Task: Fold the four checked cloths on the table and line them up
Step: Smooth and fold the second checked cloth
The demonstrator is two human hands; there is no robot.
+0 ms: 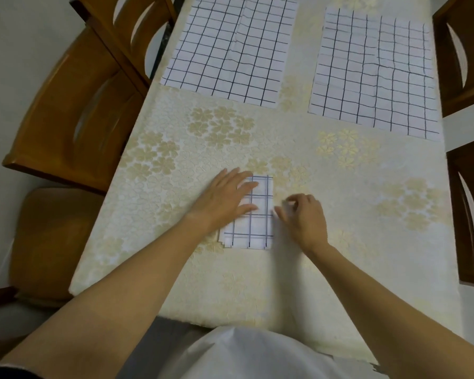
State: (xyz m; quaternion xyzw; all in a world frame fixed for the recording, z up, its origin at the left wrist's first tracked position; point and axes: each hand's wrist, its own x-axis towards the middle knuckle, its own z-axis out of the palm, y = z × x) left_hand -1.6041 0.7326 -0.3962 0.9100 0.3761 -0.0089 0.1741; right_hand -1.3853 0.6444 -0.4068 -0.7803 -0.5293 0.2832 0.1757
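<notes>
White checked cloth (257, 214), centre frame, folded: I'm flattening it, left hand (225, 198) open-palmed; right hand (303, 214) blurred, grip unclear. Next: upper-left spread cloth (230, 50).

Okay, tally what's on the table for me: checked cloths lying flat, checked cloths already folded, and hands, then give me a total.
Flat checked cloths: 2, far left and far right
Folded checked cloth: 1
Hands: 2, left hand and right hand
Total: 5 things, with only 3 cloths in view
</notes>
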